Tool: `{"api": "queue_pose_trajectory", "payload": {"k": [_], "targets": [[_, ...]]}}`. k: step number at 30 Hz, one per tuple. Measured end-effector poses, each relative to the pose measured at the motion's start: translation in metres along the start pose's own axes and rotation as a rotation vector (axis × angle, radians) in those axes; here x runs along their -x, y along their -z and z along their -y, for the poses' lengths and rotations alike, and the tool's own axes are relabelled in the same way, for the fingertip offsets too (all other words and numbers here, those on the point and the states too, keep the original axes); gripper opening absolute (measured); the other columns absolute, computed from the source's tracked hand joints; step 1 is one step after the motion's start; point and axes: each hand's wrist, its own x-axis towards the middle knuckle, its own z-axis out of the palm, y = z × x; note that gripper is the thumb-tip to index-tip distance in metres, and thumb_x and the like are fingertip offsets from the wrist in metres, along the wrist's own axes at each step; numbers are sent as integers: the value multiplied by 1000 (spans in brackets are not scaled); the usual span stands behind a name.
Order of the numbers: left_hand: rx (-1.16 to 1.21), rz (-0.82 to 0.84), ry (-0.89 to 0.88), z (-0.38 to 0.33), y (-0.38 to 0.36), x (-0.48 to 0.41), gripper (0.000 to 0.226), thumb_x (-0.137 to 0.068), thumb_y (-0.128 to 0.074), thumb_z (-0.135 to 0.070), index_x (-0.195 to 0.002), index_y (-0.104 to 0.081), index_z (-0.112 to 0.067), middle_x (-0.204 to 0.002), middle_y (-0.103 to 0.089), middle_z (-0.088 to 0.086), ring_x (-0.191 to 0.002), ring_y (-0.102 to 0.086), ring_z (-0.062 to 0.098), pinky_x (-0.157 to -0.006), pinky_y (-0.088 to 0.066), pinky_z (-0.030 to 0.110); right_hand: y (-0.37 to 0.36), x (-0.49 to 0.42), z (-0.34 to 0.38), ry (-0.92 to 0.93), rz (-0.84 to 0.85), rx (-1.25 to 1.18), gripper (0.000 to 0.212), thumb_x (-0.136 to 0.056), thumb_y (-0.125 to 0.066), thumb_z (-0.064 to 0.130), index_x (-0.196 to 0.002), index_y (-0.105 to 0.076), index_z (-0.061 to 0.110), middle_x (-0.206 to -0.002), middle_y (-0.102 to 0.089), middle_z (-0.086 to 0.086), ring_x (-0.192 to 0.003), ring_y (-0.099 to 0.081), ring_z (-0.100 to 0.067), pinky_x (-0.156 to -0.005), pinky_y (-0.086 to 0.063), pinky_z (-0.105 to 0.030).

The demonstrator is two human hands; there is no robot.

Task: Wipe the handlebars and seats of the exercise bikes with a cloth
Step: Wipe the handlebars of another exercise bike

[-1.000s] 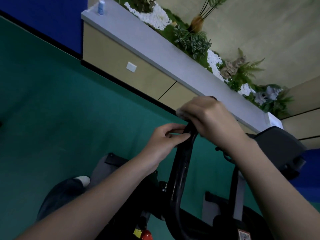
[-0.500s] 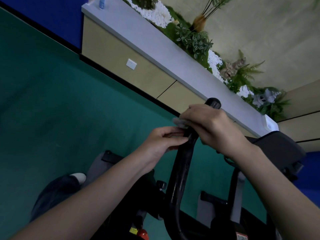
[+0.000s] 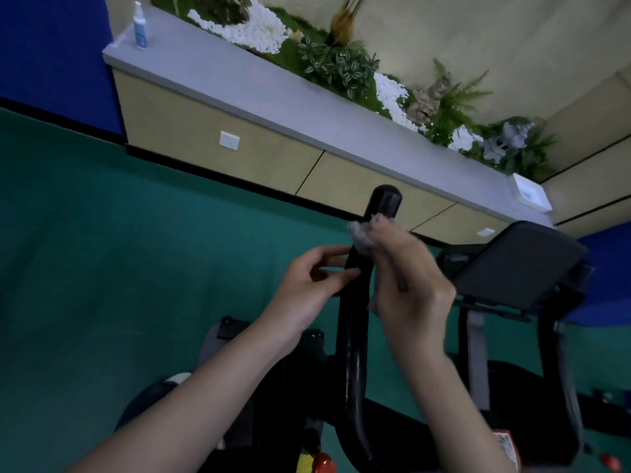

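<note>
We see right grip (image 3: 409, 288), clutching grey cloth (image 3: 362, 235), now lower on handlebar (image 3: 351, 353); tip wiped, shaft remains. Left grip (image 3: 307, 291) pinches handlebar.

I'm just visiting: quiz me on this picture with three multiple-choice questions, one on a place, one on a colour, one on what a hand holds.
1. Where does the spray bottle stand? A on the floor; B on the ledge; C on a chair.
2. What colour is the handlebar? A red; B white; C black.
3. What does the right hand hold? A a grey cloth; B a phone; C nothing.
Answers: B, it stands at the ledge's left end; C, the tube is black; A, cloth bunched in its fingers.
</note>
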Motion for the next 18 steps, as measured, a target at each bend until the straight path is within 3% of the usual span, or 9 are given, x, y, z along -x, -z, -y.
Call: {"api": "queue_pose_trajectory", "payload": {"k": [2,6,11,15,18], "targets": [[-41,7,-5,-3,0,-2,22,-84,-66,-5,-103,-65,-15,-101,-69,5,-90,-66,15,-80,-55,25,-2,16,3,-73,-12,16,19,-85,-62,-13,-101,-70,-5,-109,-69,-10,-108,-65,-18,-93,-53,-43],[-120,31,-14,-6,3,-5,21,-85,-65,-4,-103,-66,-15,-101,-70,4,-90,-67,16,-75,-54,24,-4,10,8,-279,-243,1,19,-90,-61,-2,-107,-68,3,-99,-72,-9,-91,-68,-13,-79,-56,-32],[-112,37,22,-8,4,-7,21,-82,-69,-6,-100,-66,-17,-94,-70,-1,-83,-67,10,-71,-53,19,-23,-41,9,-435,-522,15,17,-94,-58,8,-102,-71,1,-91,-72,-7,-87,-69,-11,-78,-53,-20],[-136,46,26,-8,5,-9,23,-81,-70,-5,-103,-64,-12,-98,-70,6,-82,-66,12,-72,-55,22,-34,-50,4,-636,-478,-25,14,-95,-57,10,-98,-69,4,-79,-66,10,-74,-60,7,-69,-44,-8],[-151,69,10,-8,7,-13,22,-80,-70,-5,-99,-64,-14,-94,-70,6,-82,-65,12,-71,-54,23,-35,-37,4,-767,-430,-101,18,-97,-52,14,-105,-68,8,-88,-68,8,-82,-62,4,-72,-48,-13]]}}
